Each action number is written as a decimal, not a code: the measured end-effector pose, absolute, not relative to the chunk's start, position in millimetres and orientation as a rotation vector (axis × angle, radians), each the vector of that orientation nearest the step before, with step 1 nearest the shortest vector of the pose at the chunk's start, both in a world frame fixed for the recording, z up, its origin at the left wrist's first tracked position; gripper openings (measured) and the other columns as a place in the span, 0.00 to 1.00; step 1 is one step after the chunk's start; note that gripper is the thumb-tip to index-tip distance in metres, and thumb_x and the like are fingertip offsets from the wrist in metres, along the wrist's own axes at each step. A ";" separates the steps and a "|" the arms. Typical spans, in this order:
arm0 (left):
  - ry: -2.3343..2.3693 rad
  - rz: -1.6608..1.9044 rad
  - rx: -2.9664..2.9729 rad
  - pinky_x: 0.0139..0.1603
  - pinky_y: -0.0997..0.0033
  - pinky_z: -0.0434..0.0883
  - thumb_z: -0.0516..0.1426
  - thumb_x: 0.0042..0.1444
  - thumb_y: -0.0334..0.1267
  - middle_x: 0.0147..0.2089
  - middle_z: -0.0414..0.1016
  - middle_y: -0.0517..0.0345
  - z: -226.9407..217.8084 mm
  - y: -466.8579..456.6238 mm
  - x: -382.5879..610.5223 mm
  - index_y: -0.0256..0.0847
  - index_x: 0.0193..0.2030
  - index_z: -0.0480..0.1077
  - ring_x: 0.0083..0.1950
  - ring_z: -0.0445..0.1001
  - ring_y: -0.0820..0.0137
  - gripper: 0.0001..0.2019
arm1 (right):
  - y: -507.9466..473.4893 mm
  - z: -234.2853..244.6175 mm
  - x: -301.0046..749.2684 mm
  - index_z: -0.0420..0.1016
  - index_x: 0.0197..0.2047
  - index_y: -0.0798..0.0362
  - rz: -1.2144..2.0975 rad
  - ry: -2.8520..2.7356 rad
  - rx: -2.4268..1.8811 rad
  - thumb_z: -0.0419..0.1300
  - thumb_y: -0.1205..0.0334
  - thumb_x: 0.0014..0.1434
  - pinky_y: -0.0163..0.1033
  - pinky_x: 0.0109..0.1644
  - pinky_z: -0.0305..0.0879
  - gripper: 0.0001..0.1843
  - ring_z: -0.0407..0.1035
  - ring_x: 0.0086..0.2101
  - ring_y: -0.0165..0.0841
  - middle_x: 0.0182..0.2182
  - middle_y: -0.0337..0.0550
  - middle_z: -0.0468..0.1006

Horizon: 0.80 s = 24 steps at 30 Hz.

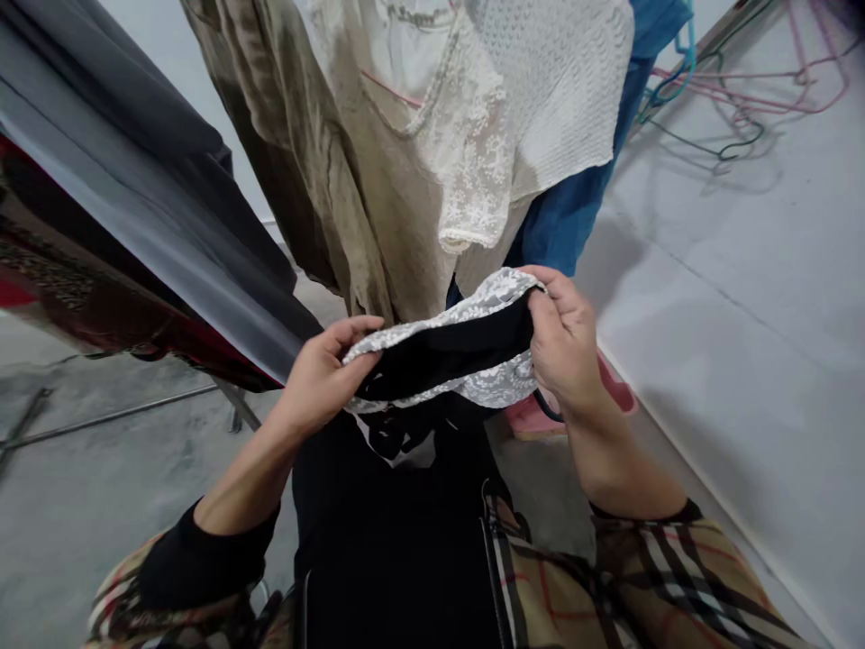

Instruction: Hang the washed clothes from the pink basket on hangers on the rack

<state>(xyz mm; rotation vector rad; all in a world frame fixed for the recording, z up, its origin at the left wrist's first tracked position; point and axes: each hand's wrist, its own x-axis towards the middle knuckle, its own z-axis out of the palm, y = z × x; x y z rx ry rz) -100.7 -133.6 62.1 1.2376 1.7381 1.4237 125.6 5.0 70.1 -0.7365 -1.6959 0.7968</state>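
Note:
Stretched between my two hands is a garment with white lace edges and a black middle (452,351). My left hand (331,365) pinches its left end between thumb and fingers. At the other end, my right hand (564,333) grips the upper right corner, thumb on the near side. A band of white lace runs along the top, and more lace hangs below the black part near my right hand. Dark folds with a whitish patch droop beneath it over my lap. What kind of garment it is, I cannot make out.
Ahead hang a white lace and knit top (479,126), a khaki garment (311,153) and a blue one (564,212). Grey cloth (141,180) hangs at left above a metal rack leg (236,403). Wire hangers (736,117) hang by the right wall; something pink (614,383) stands on the floor.

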 end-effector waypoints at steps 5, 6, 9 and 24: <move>1.661 1.153 1.338 0.39 0.73 0.70 0.62 0.54 0.46 0.37 0.78 0.56 52.9 -129.9 -94.9 0.38 0.44 0.76 0.36 0.74 0.70 0.16 | -3.7 98.2 125.7 0.76 0.47 0.46 0.603 -1.832 -0.586 0.51 0.62 0.67 0.45 0.53 0.70 0.13 0.73 0.43 0.34 0.41 0.38 0.79; 1.613 1.122 1.329 0.39 0.73 0.70 0.62 0.54 0.47 0.36 0.78 0.57 52.2 -129.7 -94.4 0.38 0.42 0.77 0.36 0.74 0.70 0.15 | -3.2 100.4 127.3 0.76 0.47 0.46 0.570 -1.854 -0.566 0.52 0.63 0.66 0.44 0.52 0.70 0.13 0.73 0.42 0.33 0.41 0.38 0.79; 1.451 1.082 1.227 0.38 0.75 0.70 0.64 0.53 0.46 0.32 0.76 0.59 53.0 -130.6 -94.8 0.38 0.36 0.76 0.34 0.72 0.73 0.12 | 3.7 105.4 136.0 0.77 0.48 0.46 0.451 -1.936 -0.516 0.54 0.64 0.66 0.43 0.47 0.69 0.13 0.72 0.38 0.32 0.39 0.39 0.79; 1.393 1.305 0.924 0.24 0.78 0.68 0.68 0.44 0.44 0.22 0.71 0.64 104.8 -142.2 -68.5 0.41 0.26 0.69 0.22 0.69 0.74 0.13 | 16.5 11.1 159.6 0.62 0.66 0.53 0.330 -2.655 -1.396 0.52 0.75 0.55 0.44 0.52 0.66 0.34 0.69 0.49 0.41 0.52 0.53 0.71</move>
